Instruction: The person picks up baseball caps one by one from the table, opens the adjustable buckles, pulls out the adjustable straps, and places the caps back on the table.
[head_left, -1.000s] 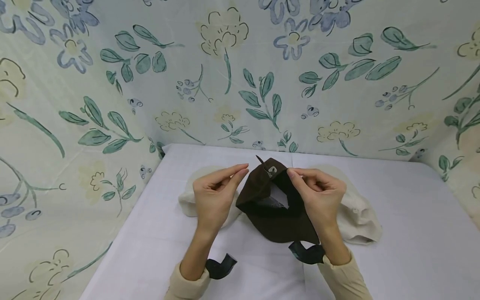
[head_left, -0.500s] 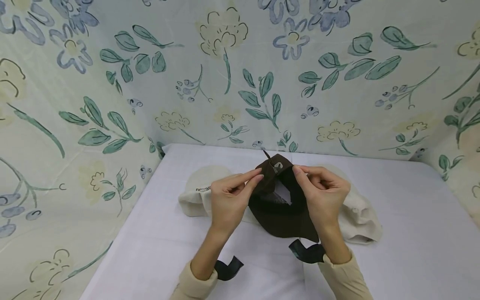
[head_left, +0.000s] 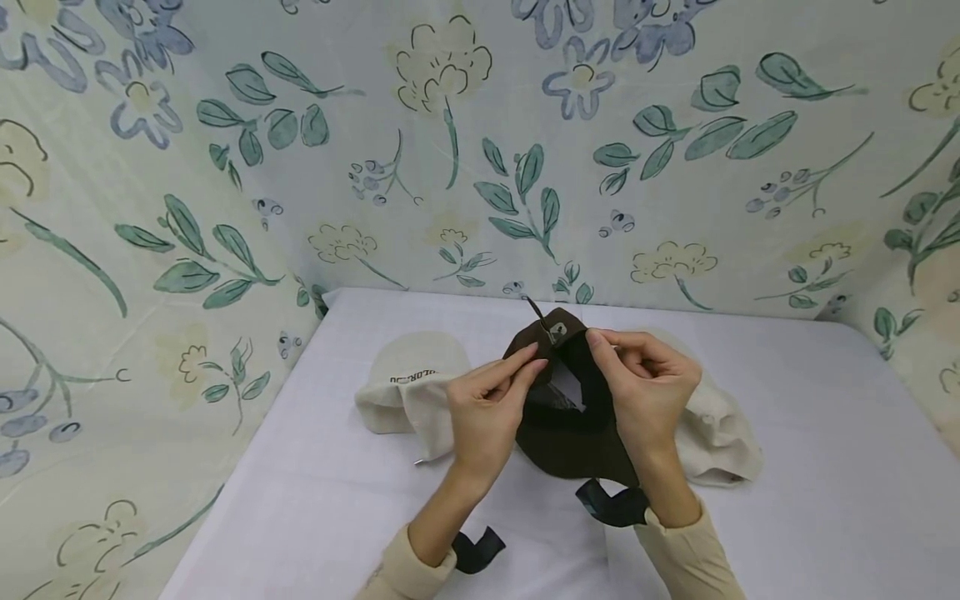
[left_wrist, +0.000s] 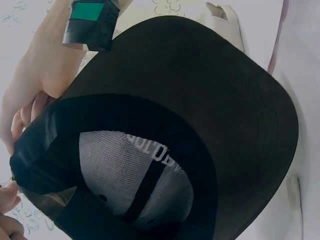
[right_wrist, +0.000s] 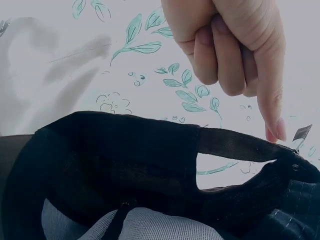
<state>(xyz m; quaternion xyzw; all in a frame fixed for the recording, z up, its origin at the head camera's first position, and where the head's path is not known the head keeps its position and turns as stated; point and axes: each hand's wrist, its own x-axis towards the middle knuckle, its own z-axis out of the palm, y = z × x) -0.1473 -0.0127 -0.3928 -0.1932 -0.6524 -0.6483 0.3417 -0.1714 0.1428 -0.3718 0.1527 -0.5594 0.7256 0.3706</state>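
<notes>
Dark brown cap: [head_left: 570, 454] held up over the table [head_left: 832, 467], brim toward the wearer of the cream sleeves; a little to the right of where it hung a second ago.
Left hand: [head_left: 486, 421] apart from the cap a second ago; now across its left side, thumb and forefinger tips nearly meeting. Whether they pinch cloth, I cannot tell.
Right hand: [head_left: 651, 379] clamped by thumb and forefinger on the rear edge, much as before; the other fingers curl under.
Buckle: [head_left: 557, 333] on the back strap, between the two hands; fine workings too small to read.
Strap tail: [head_left: 536, 308] sticks up loose.
Lining lettering: [left_wrist: 150, 147] pale, mirrored, partly lost in shadow.
Left off-white cap: [head_left: 423, 354] more of it uncovered since the left hand crossed over; front lettering now shows, one side hidden behind that hand.
Right off-white cap: [head_left: 720, 429] on the table, partly covered by the right hand and forearm.
Sleeves: cream, cut off at the bottom edge.
</notes>
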